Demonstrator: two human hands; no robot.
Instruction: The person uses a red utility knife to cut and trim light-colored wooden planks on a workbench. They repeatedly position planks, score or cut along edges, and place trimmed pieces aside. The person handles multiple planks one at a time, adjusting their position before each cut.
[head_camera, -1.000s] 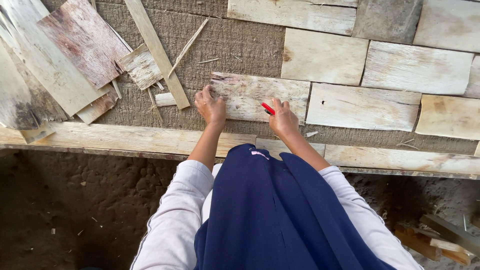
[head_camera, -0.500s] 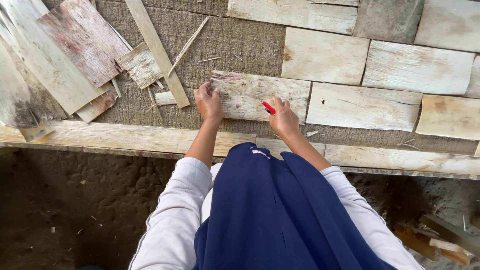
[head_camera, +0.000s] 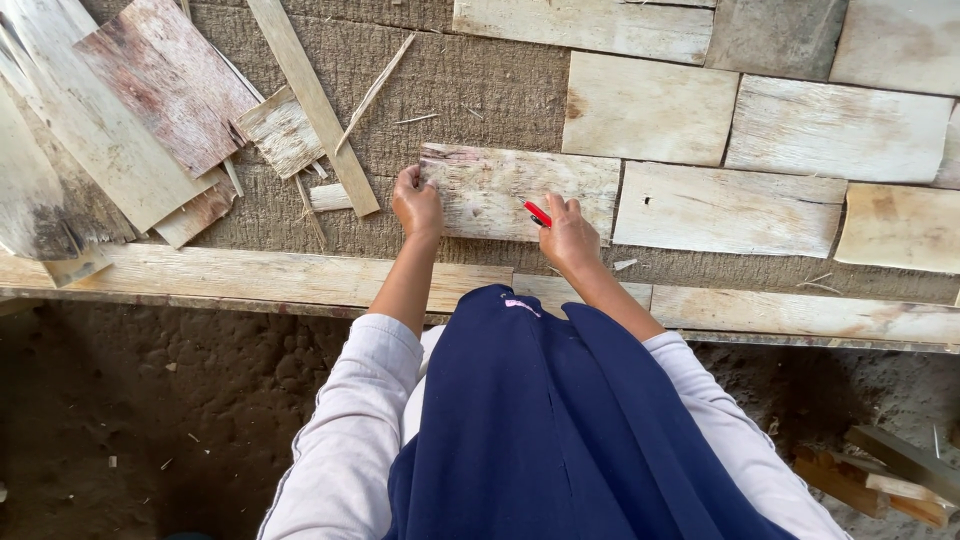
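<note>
While my left hand (head_camera: 417, 203) now grips the sheet (head_camera: 520, 192) by its left end, shifted from before, my right hand (head_camera: 567, 232) presses it, holding a red pen (head_camera: 537, 214).

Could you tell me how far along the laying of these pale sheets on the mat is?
Done: several pale sheets lie edge to edge across the right of the woven mat. In hand: the left hand grips the left end of one sheet, while the right hand, holding a red tool, presses on it. Left: loose pieces piled at left, with bare mat between.
</note>
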